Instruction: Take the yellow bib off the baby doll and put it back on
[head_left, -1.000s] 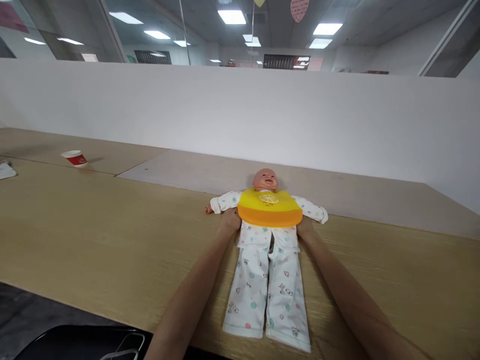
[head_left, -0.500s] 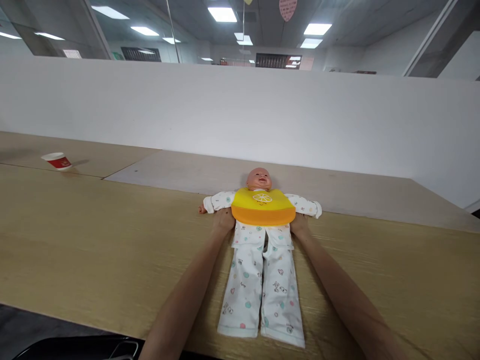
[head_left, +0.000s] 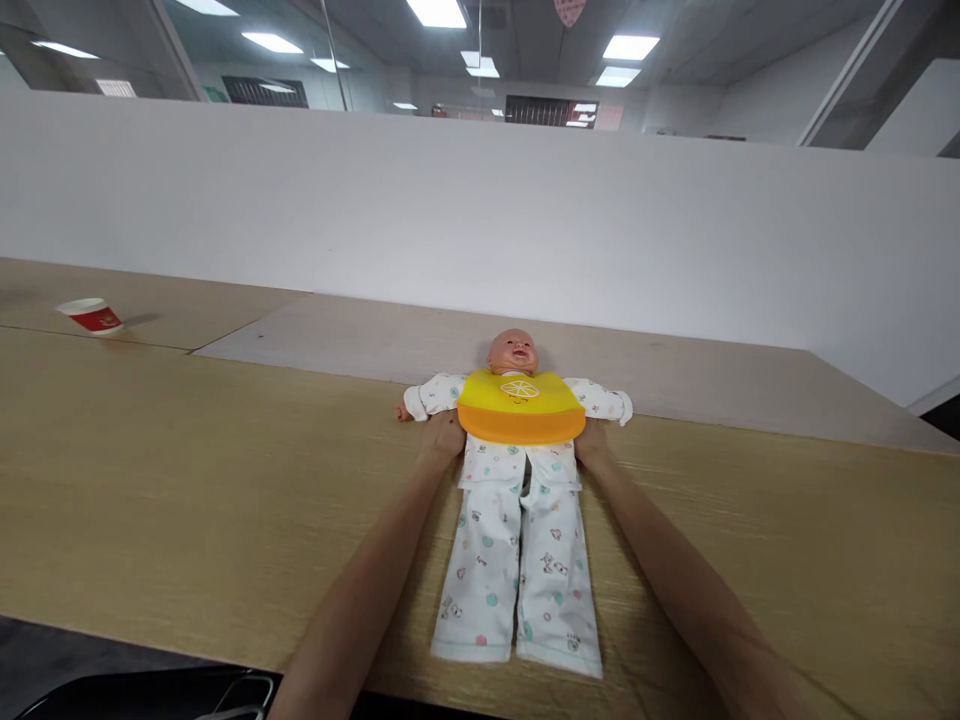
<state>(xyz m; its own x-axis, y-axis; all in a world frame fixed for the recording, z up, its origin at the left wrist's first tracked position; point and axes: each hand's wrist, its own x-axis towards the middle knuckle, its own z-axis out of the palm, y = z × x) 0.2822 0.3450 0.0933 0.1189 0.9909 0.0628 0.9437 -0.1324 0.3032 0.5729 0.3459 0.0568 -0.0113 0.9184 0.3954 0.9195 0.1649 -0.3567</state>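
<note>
A baby doll (head_left: 513,352) lies face-up near the far edge of a long wooden table (head_left: 165,450), fully dressed in a printed white top and trousers (head_left: 517,570) with a yellow-and-orange bib (head_left: 520,407) across its chest. The person's left hand (head_left: 444,436) and right hand (head_left: 592,442) press against the doll's sides just under the bib; whether the fingers grip cloth cannot be told. Dressing looks all but finished, judging by the straight trouser legs; a red-and-white paper cup (head_left: 93,316) sits well apart at left.
</note>
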